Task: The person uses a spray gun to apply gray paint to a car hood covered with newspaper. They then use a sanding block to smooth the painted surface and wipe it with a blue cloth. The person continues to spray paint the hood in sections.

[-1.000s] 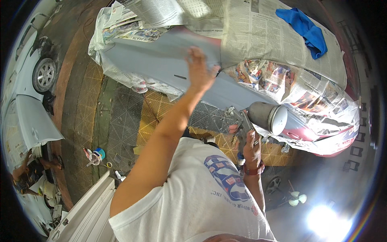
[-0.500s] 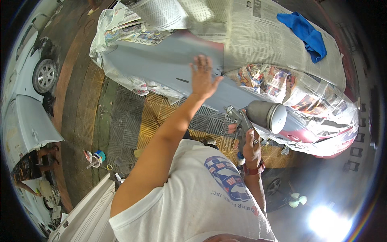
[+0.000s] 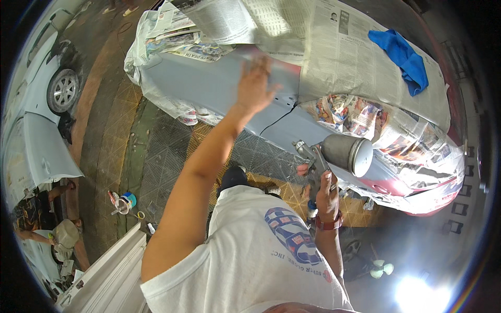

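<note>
Left hand over the grey panel, fingers spread, nothing in the grasp; fingertips blurred, so cannot tell whether the palm touches the surface. Panel runs across the upper middle of the view, reddish along part of its top edge; dark seam to the right of the hand. Right hand wrapped around the handle of a spray gun, fingers curled in; gun is in front of the car's lower side, its metal cup lying sideways in view, pale lid to the right. Dark red band on the right wrist. Newspaper covers the car above and right of the panel; blue cloth rumpled on top. Floor at left: a can. Far left: a pale car, another person near it.
</note>
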Motion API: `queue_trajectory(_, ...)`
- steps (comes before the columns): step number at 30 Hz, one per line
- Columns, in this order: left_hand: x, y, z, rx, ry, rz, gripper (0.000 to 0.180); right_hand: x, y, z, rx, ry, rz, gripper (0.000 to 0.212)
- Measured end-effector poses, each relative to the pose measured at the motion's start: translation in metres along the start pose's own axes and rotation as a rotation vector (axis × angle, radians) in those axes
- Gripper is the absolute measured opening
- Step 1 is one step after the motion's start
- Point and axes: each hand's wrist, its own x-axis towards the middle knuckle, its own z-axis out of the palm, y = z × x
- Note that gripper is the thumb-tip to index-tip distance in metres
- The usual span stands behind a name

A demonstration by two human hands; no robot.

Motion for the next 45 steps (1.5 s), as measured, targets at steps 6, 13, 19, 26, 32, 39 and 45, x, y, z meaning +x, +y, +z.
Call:
queue_trajectory(6,0.031,-0.024,-0.032,0.042,-0.024,0.055,0.09,0.008,-0.009,0.007,0.165,-0.122,0.014,0.07)
queue_trajectory(13,0.02,-0.01,-0.02,0.034,0.025,0.094,0.079,0.002,-0.002,0.013,-0.039,-0.028,-0.051,0.067)
queue_trajectory(19,0.025,-0.019,-0.033,0.129,-0.043,-0.086,0.089,0.0,0.031,0.014,-0.122,0.019,-0.269,0.05)
queue_trajectory(26,0.007,-0.019,-0.023,-0.067,-0.066,0.046,0.09,0.022,0.044,0.023,-0.252,0.044,-0.516,0.055)
queue_trajectory(32,-0.004,-0.019,0.0,-0.064,0.065,-0.231,0.096,0.008,0.005,0.012,0.262,-0.22,0.031,0.061)
queue_trajectory(39,-0.071,0.086,0.068,-0.159,-0.15,-0.119,0.096,0.011,-0.036,-0.002,0.291,-0.391,-0.189,0.077)
queue_trajectory(45,-0.072,-0.042,0.023,-0.047,-0.232,-0.534,0.089,0.002,-0.003,-0.029,0.41,-0.397,-0.126,0.078)
